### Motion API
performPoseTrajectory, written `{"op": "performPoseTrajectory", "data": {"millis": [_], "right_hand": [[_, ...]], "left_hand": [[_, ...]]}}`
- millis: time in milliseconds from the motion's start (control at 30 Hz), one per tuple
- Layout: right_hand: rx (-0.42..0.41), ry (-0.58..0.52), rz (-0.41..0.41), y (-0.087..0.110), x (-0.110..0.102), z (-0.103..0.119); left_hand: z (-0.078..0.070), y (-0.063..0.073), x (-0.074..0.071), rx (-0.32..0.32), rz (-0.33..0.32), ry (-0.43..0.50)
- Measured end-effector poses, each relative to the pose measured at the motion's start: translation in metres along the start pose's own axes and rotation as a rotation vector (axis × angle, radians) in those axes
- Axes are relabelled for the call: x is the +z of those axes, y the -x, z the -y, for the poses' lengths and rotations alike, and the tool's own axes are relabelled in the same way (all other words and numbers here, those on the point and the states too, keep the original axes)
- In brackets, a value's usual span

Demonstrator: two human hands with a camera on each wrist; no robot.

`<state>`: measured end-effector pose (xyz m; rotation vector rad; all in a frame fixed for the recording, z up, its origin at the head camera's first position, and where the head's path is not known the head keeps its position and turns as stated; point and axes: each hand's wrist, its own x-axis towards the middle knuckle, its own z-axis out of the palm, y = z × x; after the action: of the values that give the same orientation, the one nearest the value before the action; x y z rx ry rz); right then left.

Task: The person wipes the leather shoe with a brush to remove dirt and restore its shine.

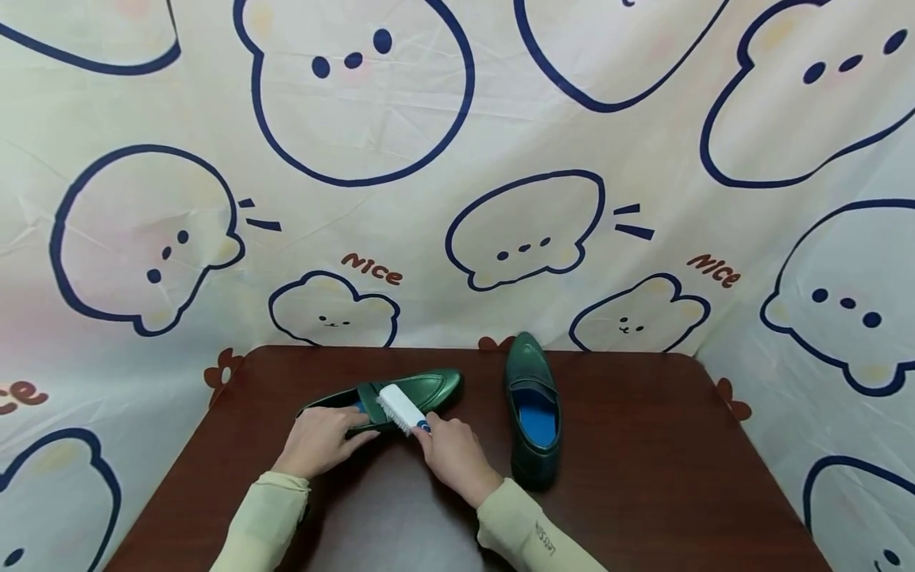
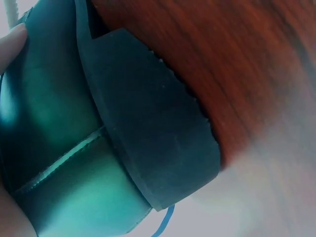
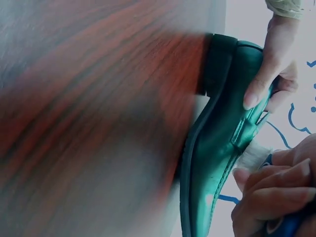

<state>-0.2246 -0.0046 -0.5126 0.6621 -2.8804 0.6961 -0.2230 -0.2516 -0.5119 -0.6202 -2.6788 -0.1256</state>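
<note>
A green loafer lies on the brown table, its toe pointing right. My left hand grips it near the heel and opening, with the thumb along its near side; the dark heel block fills the left wrist view. In my right hand is a white-bristled scrub brush with a blue-and-white handle. Its bristles meet the loafer's upper by the strap. The fingers curl round the handle. To the right sits a second green loafer, toe away from me, blue insole showing.
The dark brown table spreads out on both sides of the loafers. Behind it and at both sides hangs a pale cloth printed with bear outlines. The second loafer stands close to my right forearm.
</note>
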Motion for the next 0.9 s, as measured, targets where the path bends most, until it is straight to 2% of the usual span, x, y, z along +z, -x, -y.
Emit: {"op": "performPoseTrajectory", "data": {"millis": [233,433,667,767,900], "right_hand": [[0.065,0.06,-0.024,-0.002,-0.002,-0.018],[0.162,0.204,-0.142,-0.005,-0.008,-0.036],[0.196,0.35,-0.241,-0.012,-0.015,-0.04],[0.163,0.291,-0.212,-0.012,-0.02,-0.035],[0.068,0.083,-0.098,-0.007,-0.022,-0.02]], "left_hand": [[0.0,0.0,0.004,0.02,-0.007,0.007],[0.0,-0.002,0.004,0.048,-0.009,0.027],[0.001,-0.007,0.003,0.058,-0.04,-0.007],[0.002,-0.007,0.003,0.051,-0.021,-0.013],[0.003,-0.002,0.004,0.043,-0.021,-0.01]]}}
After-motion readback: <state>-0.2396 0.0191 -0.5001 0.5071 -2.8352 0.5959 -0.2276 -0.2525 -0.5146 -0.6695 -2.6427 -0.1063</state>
